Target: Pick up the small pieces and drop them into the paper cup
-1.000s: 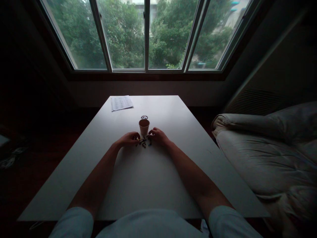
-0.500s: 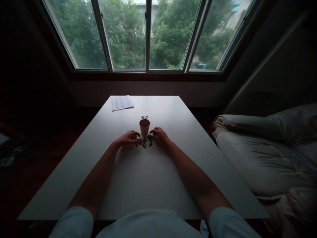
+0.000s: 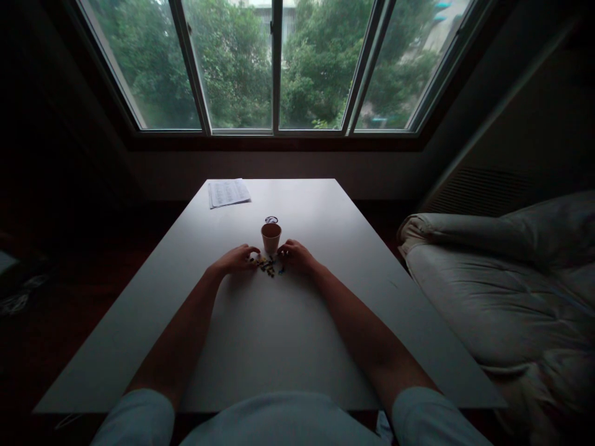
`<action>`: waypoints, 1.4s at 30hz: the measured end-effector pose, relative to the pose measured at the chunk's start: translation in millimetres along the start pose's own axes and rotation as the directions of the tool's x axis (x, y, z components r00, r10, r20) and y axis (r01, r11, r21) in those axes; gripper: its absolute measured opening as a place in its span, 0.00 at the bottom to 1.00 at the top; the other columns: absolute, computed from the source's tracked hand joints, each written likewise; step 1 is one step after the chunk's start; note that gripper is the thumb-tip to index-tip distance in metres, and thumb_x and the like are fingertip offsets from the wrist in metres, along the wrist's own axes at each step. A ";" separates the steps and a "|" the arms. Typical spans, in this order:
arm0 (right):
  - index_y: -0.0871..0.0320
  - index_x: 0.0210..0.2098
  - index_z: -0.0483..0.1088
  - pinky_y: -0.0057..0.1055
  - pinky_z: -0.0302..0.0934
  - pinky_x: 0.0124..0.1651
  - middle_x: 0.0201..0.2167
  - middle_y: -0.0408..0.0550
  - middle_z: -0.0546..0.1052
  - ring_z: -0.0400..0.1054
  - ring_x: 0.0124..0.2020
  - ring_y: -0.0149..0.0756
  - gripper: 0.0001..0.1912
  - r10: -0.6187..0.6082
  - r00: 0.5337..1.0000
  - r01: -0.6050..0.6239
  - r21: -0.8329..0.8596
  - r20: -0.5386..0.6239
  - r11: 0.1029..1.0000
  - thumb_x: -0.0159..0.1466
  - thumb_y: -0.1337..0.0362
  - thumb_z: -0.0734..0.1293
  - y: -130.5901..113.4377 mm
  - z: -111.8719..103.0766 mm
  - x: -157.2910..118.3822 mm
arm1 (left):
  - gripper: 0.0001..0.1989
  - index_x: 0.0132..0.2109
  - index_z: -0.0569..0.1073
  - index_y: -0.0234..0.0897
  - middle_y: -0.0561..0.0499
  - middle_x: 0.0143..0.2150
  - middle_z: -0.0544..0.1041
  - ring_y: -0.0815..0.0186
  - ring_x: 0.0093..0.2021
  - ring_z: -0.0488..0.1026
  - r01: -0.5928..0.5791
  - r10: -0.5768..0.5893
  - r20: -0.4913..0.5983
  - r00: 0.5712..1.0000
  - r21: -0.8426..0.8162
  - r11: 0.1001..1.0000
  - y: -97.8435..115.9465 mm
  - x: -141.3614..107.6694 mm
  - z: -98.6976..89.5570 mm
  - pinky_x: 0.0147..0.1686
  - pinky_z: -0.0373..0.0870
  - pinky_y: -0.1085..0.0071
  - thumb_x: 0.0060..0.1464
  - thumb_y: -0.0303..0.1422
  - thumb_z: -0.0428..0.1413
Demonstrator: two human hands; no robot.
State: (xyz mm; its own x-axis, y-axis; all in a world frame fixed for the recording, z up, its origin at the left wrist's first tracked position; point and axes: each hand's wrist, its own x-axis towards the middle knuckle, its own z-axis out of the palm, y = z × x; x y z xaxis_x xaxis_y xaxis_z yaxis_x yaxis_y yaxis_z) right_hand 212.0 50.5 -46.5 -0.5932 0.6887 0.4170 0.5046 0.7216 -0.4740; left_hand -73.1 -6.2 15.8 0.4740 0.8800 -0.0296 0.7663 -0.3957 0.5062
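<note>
A paper cup (image 3: 271,237) stands upright on the white table, its mouth facing up. Just in front of it lies a loose pile of small dark, yellow and blue pieces (image 3: 266,266), too small to name. My left hand (image 3: 239,258) rests at the pile's left edge, its fingers curved and apart, with pieces close by the fingertips. At the right edge is my right hand (image 3: 296,255), fingers curled in beside the cup's base; what they hold, if anything, is hidden. A round, shiny lid-like thing (image 3: 271,220) lies behind the cup.
Printed sheets of paper (image 3: 229,193) lie at the far left corner of the white table (image 3: 288,334). To the right stands a pale cushioned sofa (image 3: 483,297). A wide window (image 3: 307,68) spans the wall beyond the table.
My right hand has shifted slightly left, its fingers curling in over the right side of the pile, where fewer pieces show. My left hand has drawn back a little to the left.
</note>
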 end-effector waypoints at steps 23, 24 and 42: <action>0.51 0.51 0.75 0.36 0.64 0.49 0.47 0.51 0.70 0.66 0.44 0.38 0.23 -0.007 0.980 -0.007 0.070 0.199 0.998 0.56 0.59 0.76 -3.4 -34.2 -0.7 | 0.18 0.49 0.71 0.40 0.51 0.35 0.77 0.66 0.31 0.70 0.087 -0.087 0.043 0.995 -0.001 0.996 -1.7 -1.0 5.0 0.30 0.60 0.72 0.51 0.39 0.58; 0.51 0.51 0.75 0.36 0.64 0.49 0.47 0.51 0.70 0.66 0.45 0.39 0.23 -0.008 0.979 -0.006 0.069 0.205 0.998 0.56 0.59 0.76 -3.2 -35.0 -0.6 | 0.18 0.50 0.71 0.40 0.50 0.36 0.77 0.66 0.32 0.70 0.087 -0.087 0.011 0.996 0.007 0.996 -0.1 -0.6 5.9 0.31 0.60 0.72 0.52 0.40 0.57; 0.50 0.52 0.75 0.38 0.65 0.50 0.48 0.52 0.69 0.65 0.47 0.40 0.24 -0.027 0.980 0.013 0.072 0.196 0.997 0.56 0.57 0.76 -7.2 -35.6 -1.3 | 0.26 0.54 0.70 0.43 0.51 0.33 0.75 0.65 0.31 0.70 0.073 -0.067 -0.086 0.994 0.065 0.995 8.4 1.0 13.2 0.31 0.58 0.71 0.51 0.49 0.59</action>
State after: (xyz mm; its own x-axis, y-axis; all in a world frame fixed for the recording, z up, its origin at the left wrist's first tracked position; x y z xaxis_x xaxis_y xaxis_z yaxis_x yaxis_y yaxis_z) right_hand 231.5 46.9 -16.0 -0.7180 0.6417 0.2697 0.4504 0.7237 -0.5229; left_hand -60.4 -12.1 8.6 0.3823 0.9240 0.0110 0.8253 -0.3468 0.4457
